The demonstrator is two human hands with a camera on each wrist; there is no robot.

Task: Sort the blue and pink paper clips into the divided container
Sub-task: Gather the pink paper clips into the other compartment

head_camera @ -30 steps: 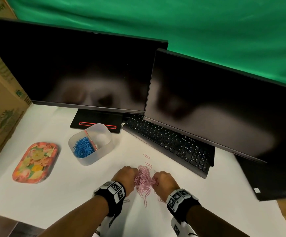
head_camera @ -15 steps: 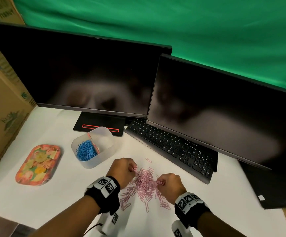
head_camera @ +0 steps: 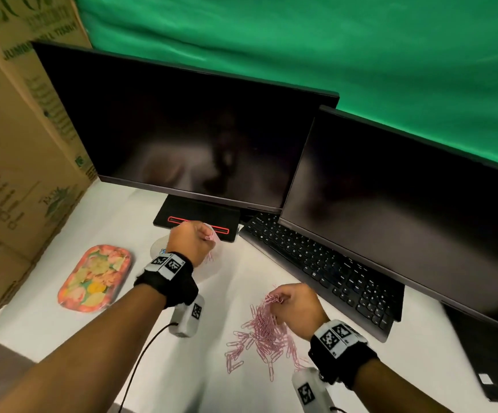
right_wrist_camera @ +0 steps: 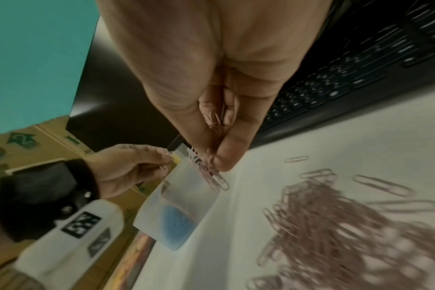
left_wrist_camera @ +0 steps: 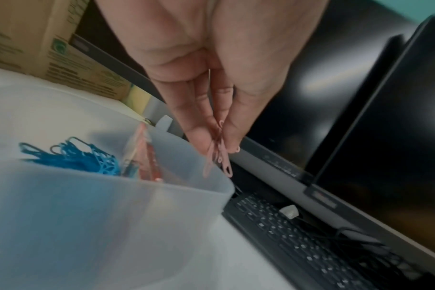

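Pinching a tangle lifted from the pink paper clips (head_camera: 264, 332) heaped on the counter (head_camera: 200, 368), the right hand (head_camera: 297, 305) sits nearest. Farther off, the left hand (head_camera: 189, 241) pinches a few pink clips (left_wrist_camera: 220, 157), dangling lengthwise right above the divided container (left_wrist_camera: 107, 215), over its empty side beside the blue paper clips (left_wrist_camera: 72, 157).

A white table (head_camera: 45, 308) bears a floral tray (head_camera: 94, 278), divided container (left_wrist_camera: 87, 215), pink clips (head_camera: 259, 338), keyboard (head_camera: 325, 272), two monitors (head_camera: 188, 138)
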